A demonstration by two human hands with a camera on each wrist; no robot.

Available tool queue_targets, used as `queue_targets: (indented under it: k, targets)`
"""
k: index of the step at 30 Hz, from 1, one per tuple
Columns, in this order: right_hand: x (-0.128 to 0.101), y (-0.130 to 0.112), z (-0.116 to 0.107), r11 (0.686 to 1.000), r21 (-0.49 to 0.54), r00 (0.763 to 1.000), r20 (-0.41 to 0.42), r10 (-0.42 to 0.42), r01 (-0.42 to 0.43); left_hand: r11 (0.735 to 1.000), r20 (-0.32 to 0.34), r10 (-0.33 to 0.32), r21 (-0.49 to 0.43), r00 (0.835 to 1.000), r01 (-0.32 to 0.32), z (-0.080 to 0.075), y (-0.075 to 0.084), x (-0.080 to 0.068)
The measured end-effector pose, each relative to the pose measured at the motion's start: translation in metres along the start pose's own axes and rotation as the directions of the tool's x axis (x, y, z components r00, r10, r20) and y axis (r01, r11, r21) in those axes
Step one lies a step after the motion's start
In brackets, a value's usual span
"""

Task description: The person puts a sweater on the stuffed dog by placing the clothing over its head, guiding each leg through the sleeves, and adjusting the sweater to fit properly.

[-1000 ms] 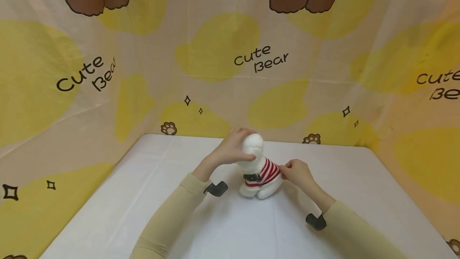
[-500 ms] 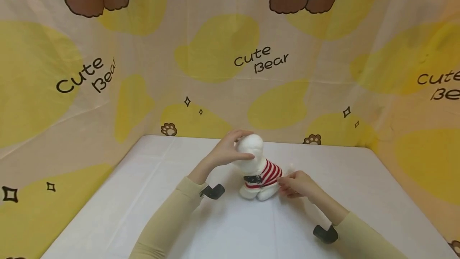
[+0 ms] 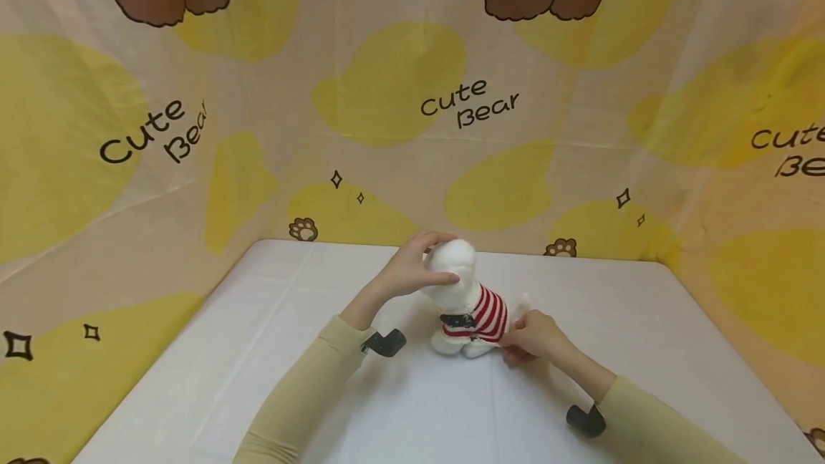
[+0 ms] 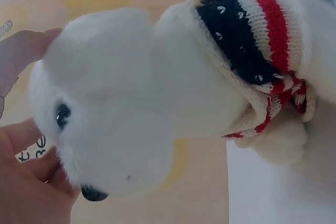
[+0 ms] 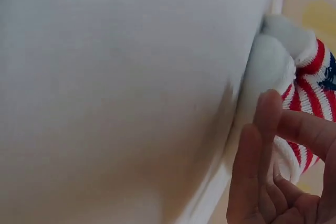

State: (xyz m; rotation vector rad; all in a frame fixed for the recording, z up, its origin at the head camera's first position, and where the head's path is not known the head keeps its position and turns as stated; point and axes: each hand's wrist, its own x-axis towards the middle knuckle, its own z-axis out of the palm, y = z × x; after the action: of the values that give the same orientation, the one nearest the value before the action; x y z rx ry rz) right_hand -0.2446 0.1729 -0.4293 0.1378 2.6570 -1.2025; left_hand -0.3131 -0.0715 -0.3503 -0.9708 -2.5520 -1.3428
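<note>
A white plush toy [image 3: 454, 271] in a red-and-white striped sweater [image 3: 491, 313] sits on the white table [image 3: 258, 349]. My left hand [image 3: 419, 267] grips its head, fingers over the top and thumb on the near side. In the left wrist view the head [image 4: 115, 103] fills the frame, with my fingers [image 4: 26, 182] at its face and the sweater's dark collar [image 4: 236, 35] beyond. My right hand [image 3: 522, 335] pinches the sweater's lower hem at the toy's rear. Up close, the right hand's fingers [image 5: 268, 145] curl on the striped knit [image 5: 310, 93] beside a white paw [image 5: 268, 66].
A cloth backdrop [image 3: 464, 106] printed with "Cute Bear", yellow blotches and brown paws closes the table on the left, back and right. Black camera mounts sit on my left wrist [image 3: 385, 342] and right wrist [image 3: 585, 421]. The white tabletop [image 5: 131, 77] stretches towards me.
My right hand has dropped from the sweater's back to its lower hem, drawing the knit down over the toy's rear. The left hand keeps its hold on the head.
</note>
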Motion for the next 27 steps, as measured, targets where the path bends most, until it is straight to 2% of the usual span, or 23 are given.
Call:
queue_targets:
  k: [4,7,10,12,14,15,17,19,21,24,27]
  targets:
    - [0.0,-0.004,-0.01,0.995,-0.089,0.998,0.051,-0.036,0.041,1.0,0.011,-0.007,-0.015,1.0,0.007,-0.001,0.001,-0.001]
    - [0.004,-0.014,-0.03,0.986,-0.141,0.993,0.087,-0.077,0.089,0.999,0.012,-0.023,-0.04,1.0,0.024,-0.003,-0.001,-0.001]
    - [0.016,-0.023,-0.051,0.971,-0.151,0.982,0.023,-0.186,0.187,0.996,0.006,-0.035,-0.081,0.999,0.036,-0.005,-0.005,-0.002]
    - [0.029,-0.026,-0.059,0.949,-0.157,0.959,-0.032,-0.283,0.274,0.993,0.004,-0.038,-0.113,0.999,0.038,-0.006,-0.008,-0.002]
    - [0.043,-0.026,-0.06,0.928,-0.179,0.939,-0.051,-0.341,0.328,0.99,0.008,-0.032,-0.14,0.999,0.032,-0.006,-0.01,-0.002]
    - [0.05,-0.026,-0.059,0.919,-0.191,0.933,-0.034,-0.358,0.346,0.988,0.011,-0.029,-0.15,1.0,0.03,-0.005,-0.01,-0.002]
    - [0.064,-0.024,-0.056,0.912,-0.204,0.934,0.05,-0.353,0.356,0.986,0.02,-0.03,-0.161,0.999,0.033,-0.004,-0.01,-0.002]
    - [0.076,-0.023,-0.052,0.921,-0.199,0.94,0.14,-0.31,0.334,0.987,0.025,-0.035,-0.156,0.999,0.039,-0.003,-0.009,-0.002]
    - [0.084,-0.023,-0.05,0.93,-0.177,0.935,0.218,-0.281,0.321,0.987,0.024,-0.041,-0.157,0.999,0.044,-0.002,-0.008,-0.001]
    - [0.09,-0.025,-0.049,0.945,-0.134,0.928,0.275,-0.253,0.298,0.987,0.026,-0.046,-0.155,0.999,0.05,-0.001,-0.007,-0.001]
    - [0.093,-0.025,-0.048,0.952,-0.087,0.908,0.337,-0.25,0.295,0.985,0.032,-0.056,-0.163,0.998,0.06,-0.001,-0.007,-0.001]
